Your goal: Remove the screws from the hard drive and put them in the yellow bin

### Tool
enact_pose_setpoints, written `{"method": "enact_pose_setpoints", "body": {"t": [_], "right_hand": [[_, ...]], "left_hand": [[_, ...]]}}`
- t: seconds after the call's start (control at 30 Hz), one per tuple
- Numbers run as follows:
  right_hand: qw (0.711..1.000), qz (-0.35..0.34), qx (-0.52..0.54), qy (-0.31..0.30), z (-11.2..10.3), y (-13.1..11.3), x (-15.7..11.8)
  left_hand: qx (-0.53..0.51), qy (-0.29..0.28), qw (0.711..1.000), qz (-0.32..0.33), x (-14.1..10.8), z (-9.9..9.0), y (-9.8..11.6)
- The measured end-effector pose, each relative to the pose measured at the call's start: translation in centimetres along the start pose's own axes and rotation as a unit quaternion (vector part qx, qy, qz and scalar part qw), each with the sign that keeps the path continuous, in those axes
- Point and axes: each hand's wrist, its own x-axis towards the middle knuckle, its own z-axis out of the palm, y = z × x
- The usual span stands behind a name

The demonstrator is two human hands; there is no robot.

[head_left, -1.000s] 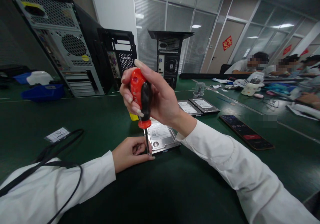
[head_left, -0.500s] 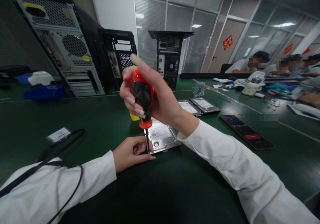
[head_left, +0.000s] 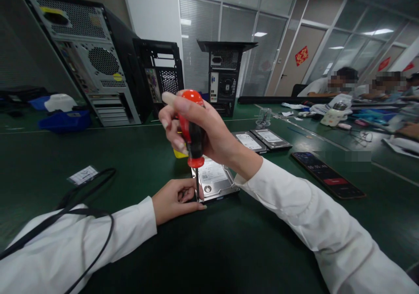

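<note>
A red and black screwdriver [head_left: 195, 141] stands nearly upright in my right hand [head_left: 212, 132], whose fingers wrap its handle. Its shaft points down to the near left corner of a silver hard drive [head_left: 216, 178] lying label up on the green table. My left hand [head_left: 178, 200] pinches that same corner, thumb along the front edge and fingers curled beside the shaft. The screwdriver's tip is partly hidden by the left fingers, so I cannot tell what it touches. A yellow thing [head_left: 180, 154] shows behind the drive, mostly covered.
Two more hard drives [head_left: 271, 138] lie beyond my right wrist, near a clear cup [head_left: 263, 117]. A phone [head_left: 327, 174] lies to the right. Computer cases [head_left: 104, 62] stand at the back. A black cable [head_left: 94, 187] crosses my left sleeve. People sit at far right.
The screwdriver's handle has turned in my right hand, and my thumb has come down across its top. My left hand stays at the drive's corner. The whole view has shifted slightly.
</note>
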Motion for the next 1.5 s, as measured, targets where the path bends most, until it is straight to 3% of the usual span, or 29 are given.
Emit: {"method": "enact_pose_setpoints", "body": {"t": [0.2,0.53,0.77,1.3,1.5], "right_hand": [[1.0,0.021,-0.007,-0.017,-0.2,-0.4,0.2],[0.998,0.044,-0.014,0.036,0.0,-0.8,0.1],[0.999,0.013,-0.046,-0.022,-0.4,-0.5,0.2],[0.999,0.016,0.014,-0.028,-0.2,-0.9,0.2],[0.997,0.04,-0.035,-0.049,0.2,-1.1,0.2]], "left_hand": [[-0.007,0.0,1.0,0.0,0.0,0.0,0.1],[-0.007,0.002,1.0,-0.003,0.0,0.1,-0.3],[0.006,0.001,1.0,-0.001,0.0,0.0,-0.2],[0.019,-0.006,1.0,0.0,0.0,0.0,-0.4],[0.017,-0.006,1.0,0.001,0.0,0.0,-0.1]]}}
